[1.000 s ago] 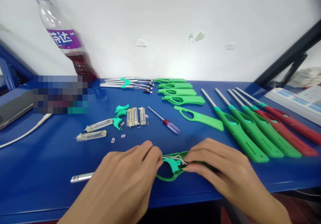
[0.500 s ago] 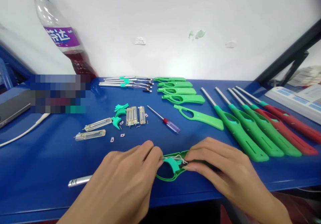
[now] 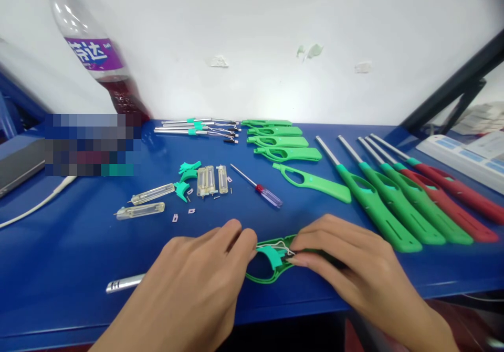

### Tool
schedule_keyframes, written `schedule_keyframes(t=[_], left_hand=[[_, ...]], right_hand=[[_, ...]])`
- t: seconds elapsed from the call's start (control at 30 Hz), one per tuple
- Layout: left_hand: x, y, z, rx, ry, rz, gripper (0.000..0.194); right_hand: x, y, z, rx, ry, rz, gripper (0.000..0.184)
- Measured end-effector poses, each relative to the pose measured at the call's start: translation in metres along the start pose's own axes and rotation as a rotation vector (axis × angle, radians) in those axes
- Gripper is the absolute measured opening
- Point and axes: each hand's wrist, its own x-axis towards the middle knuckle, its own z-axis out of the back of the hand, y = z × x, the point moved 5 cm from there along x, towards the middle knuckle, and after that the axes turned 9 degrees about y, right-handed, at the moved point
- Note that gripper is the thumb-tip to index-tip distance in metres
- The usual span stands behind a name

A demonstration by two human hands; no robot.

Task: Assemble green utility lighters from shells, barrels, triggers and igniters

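My left hand (image 3: 197, 283) is closed around the front of an opened green gas lighter shell (image 3: 264, 280), near the table's front edge. A silver lighter tube (image 3: 125, 283) sticks out to the left from beneath that hand. Inside the shell sit a turquoise trigger (image 3: 271, 256) and thin white wires (image 3: 280, 245). My right hand (image 3: 350, 268) pinches at the shell's handle side, thumb and fingertips against a small black part (image 3: 290, 255) where the wires end. Most of the handle is hidden under the right hand.
Beyond my hands lie clear fuel tanks (image 3: 146, 210), turquoise triggers (image 3: 189, 173), small metal bits and a screwdriver (image 3: 269, 194). Farther back are wired tubes (image 3: 197, 131) and green shell halves (image 3: 323, 184). Assembled lighters (image 3: 386, 218) lie right; a bottle (image 3: 94, 55) stands back left.
Both hands keep their hold on the lighter shell with hardly any movement. The view has shifted very slightly; the loose parts stay where they were.
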Motion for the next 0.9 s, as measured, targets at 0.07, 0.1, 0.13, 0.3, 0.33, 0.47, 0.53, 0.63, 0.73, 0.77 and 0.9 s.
schedule_keyframes(t=[0.07, 0.1, 0.13, 0.3, 0.33, 0.47, 0.53, 0.63, 0.73, 0.77, 0.9], left_hand=[[0.000, 0.001, -0.001, 0.001, 0.007, 0.000, 0.050], [0.000, 0.001, -0.002, 0.003, 0.011, 0.002, 0.049], [0.000, 0.001, -0.002, 0.004, 0.013, 0.005, 0.049], [0.000, 0.000, -0.003, 0.003, -0.008, -0.004, 0.046], [0.000, -0.001, -0.002, -0.003, -0.018, -0.009, 0.045], [0.000, -0.002, 0.000, -0.010, -0.049, -0.023, 0.046], [0.000, -0.002, 0.001, -0.001, -0.051, -0.027, 0.047], [-0.001, -0.003, 0.001, 0.004, -0.065, -0.035, 0.047], [-0.004, -0.002, 0.001, 0.004, -0.126, -0.056, 0.043], [-0.006, -0.002, 0.001, 0.005, -0.144, -0.061, 0.041], [-0.009, -0.001, 0.001, 0.028, -0.189, -0.076, 0.042]], right_hand=[[0.000, 0.000, 0.000, 0.000, 0.000, -0.002, 0.002], [0.000, 0.000, 0.000, 0.000, 0.000, -0.003, 0.002], [0.000, 0.000, 0.000, 0.000, 0.000, -0.005, 0.002], [0.000, 0.000, 0.001, -0.011, 0.004, -0.008, 0.008], [0.000, 0.000, 0.001, -0.018, 0.000, -0.006, 0.011], [-0.003, -0.002, 0.001, -0.046, -0.017, -0.024, 0.019], [-0.003, -0.003, 0.001, -0.067, -0.023, -0.037, 0.019], [-0.002, -0.005, 0.001, -0.094, -0.006, -0.032, 0.020], [0.003, -0.006, 0.002, -0.117, 0.045, -0.013, 0.020], [0.005, -0.006, 0.003, -0.127, 0.071, -0.001, 0.021], [0.015, -0.006, 0.006, -0.173, 0.191, 0.038, 0.022]])
